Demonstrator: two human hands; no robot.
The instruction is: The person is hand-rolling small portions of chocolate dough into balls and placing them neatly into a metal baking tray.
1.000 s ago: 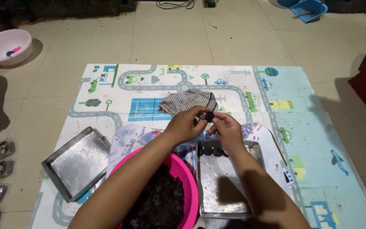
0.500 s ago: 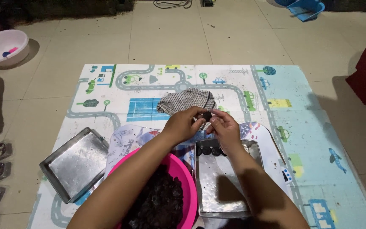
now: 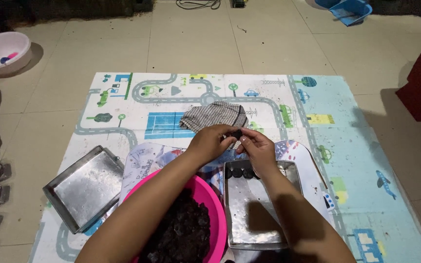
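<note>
Both hands met over the far end of a metal tray [image 3: 259, 214]: left hand [image 3: 209, 144] and right hand [image 3: 257, 148] pinching one small dark lump [image 3: 238, 134] between fingertips, apparently shaping it. Just below the fingers, a short row of dark pieces [image 3: 242, 173] on the tray. Beyond the fingers, a checked cloth [image 3: 213, 115]. Nearer the body, a pink basin [image 3: 215, 214] of dark mix. Compared with a second ago, hardly any change: same pinch, same spot, lump not yet set down.
</note>
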